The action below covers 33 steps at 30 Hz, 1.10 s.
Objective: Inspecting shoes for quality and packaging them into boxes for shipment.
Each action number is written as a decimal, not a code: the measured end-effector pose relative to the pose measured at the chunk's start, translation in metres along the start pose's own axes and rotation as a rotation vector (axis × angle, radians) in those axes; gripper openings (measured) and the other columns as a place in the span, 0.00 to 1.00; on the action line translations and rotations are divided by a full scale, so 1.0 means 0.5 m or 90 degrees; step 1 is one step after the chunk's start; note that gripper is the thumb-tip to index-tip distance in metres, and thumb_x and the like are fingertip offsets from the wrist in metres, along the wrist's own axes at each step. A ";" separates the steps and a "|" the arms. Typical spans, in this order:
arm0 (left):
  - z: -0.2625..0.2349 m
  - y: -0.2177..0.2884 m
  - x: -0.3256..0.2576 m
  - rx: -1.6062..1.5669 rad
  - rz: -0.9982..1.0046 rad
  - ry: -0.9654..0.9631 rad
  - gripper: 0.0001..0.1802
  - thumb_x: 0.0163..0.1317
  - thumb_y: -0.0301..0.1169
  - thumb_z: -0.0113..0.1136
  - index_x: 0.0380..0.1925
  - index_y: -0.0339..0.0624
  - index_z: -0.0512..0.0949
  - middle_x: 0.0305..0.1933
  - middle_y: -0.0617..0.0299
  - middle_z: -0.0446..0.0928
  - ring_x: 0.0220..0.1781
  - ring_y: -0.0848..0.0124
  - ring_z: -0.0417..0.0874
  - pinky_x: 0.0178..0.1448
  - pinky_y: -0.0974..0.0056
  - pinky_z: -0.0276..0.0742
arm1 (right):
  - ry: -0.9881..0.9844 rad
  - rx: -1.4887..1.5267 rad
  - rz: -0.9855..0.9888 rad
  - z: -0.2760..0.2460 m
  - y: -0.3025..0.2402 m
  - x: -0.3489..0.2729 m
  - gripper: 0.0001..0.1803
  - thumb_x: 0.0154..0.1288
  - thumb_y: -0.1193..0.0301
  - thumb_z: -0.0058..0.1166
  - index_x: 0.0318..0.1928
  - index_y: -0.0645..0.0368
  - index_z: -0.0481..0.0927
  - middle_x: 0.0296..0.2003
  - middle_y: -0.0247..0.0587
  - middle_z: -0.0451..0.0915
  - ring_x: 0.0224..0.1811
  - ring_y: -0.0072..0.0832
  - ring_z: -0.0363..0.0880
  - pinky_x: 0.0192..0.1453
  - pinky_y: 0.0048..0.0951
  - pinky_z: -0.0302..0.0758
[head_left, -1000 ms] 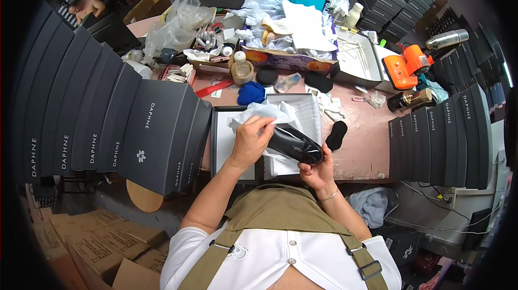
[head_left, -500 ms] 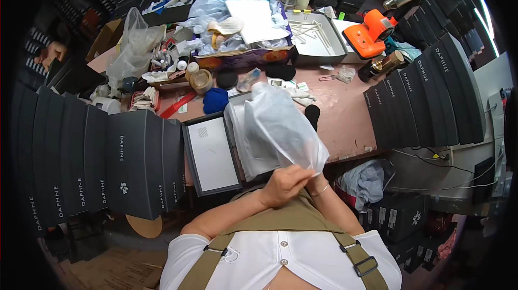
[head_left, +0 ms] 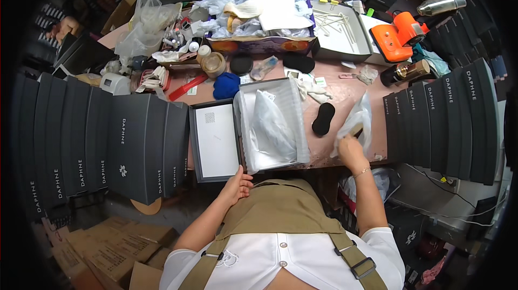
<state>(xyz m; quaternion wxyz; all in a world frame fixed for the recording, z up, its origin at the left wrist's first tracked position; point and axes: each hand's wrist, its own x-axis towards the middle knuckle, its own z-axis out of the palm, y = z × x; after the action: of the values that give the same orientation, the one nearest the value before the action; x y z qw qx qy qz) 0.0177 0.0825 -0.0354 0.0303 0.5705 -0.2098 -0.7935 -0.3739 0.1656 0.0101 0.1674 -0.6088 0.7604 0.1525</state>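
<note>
An open dark shoe box [head_left: 237, 152] lies at the table's front edge, its white-lined lid [head_left: 218, 144] beside it on the left. A translucent bag with something inside [head_left: 272, 128] rests in the box on white tissue paper [head_left: 300, 152]. My left hand [head_left: 236, 187] is at the near corner between lid and box, fingers loosely bent and thumb apart, holding nothing I can see. Further right, my right hand [head_left: 350, 152] is closed at the lower part of a second translucent bag [head_left: 360, 109]. A small brown piece shows by its fingertips; its kind is unclear.
A black sole-shaped pad [head_left: 323, 119] lies between box and right hand. Dark shoe boxes line the left [head_left: 132, 144] and right [head_left: 442, 122]. Behind are a blue cloth bundle [head_left: 226, 86], a red-handled tool [head_left: 187, 87], a paper-filled carton [head_left: 259, 46] and an orange device [head_left: 391, 41].
Both hands held a filled translucent bag above the box; a filled bag now lies inside it. My right hand has moved right to another bag, my left hand left towards the lid.
</note>
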 end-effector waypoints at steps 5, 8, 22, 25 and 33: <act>0.013 -0.068 0.103 -0.330 0.004 0.030 0.16 0.64 0.44 0.61 0.32 0.44 0.71 0.25 0.66 0.70 0.22 0.77 0.69 0.25 0.71 0.67 | 0.264 0.392 -0.193 -0.056 -0.272 0.100 0.20 0.60 0.69 0.54 0.51 0.66 0.72 0.44 0.58 0.77 0.42 0.53 0.77 0.48 0.46 0.74; 0.084 -0.028 0.028 -0.246 0.274 0.155 0.12 0.65 0.37 0.60 0.30 0.41 0.73 0.25 0.67 0.72 0.24 0.76 0.72 0.28 0.71 0.67 | 0.349 0.372 -0.167 0.115 -0.322 0.201 0.26 0.57 0.65 0.59 0.52 0.67 0.71 0.41 0.59 0.77 0.40 0.51 0.78 0.46 0.47 0.74; 0.072 0.058 0.003 0.547 0.843 0.010 0.12 0.59 0.27 0.61 0.41 0.35 0.78 0.62 0.44 0.70 0.69 0.47 0.64 0.69 0.53 0.63 | 0.142 1.025 -0.214 0.219 -0.299 0.196 0.30 0.60 0.63 0.54 0.60 0.63 0.68 0.52 0.57 0.73 0.55 0.49 0.71 0.60 0.38 0.68; 0.061 0.094 0.019 0.617 0.842 0.201 0.22 0.61 0.26 0.56 0.56 0.31 0.71 0.67 0.38 0.62 0.72 0.47 0.59 0.71 0.53 0.59 | 0.354 0.381 -0.057 -0.013 -0.229 0.087 0.32 0.56 0.67 0.56 0.63 0.52 0.67 0.63 0.51 0.65 0.68 0.49 0.57 0.70 0.53 0.53; 0.235 0.258 0.194 1.346 0.285 0.054 0.48 0.57 0.59 0.54 0.65 0.29 0.60 0.69 0.32 0.55 0.72 0.48 0.57 0.74 0.46 0.43 | 0.411 0.215 0.158 -0.056 -0.004 0.036 0.13 0.60 0.71 0.54 0.47 0.51 0.81 0.57 0.49 0.72 0.57 0.45 0.71 0.59 0.45 0.69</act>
<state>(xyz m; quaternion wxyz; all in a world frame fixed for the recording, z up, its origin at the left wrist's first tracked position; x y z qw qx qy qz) -0.1484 -0.0278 -0.0438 -0.3259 0.2831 -0.8865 -0.1667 -0.3774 0.1371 0.0274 -0.0026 -0.4924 0.8564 -0.1554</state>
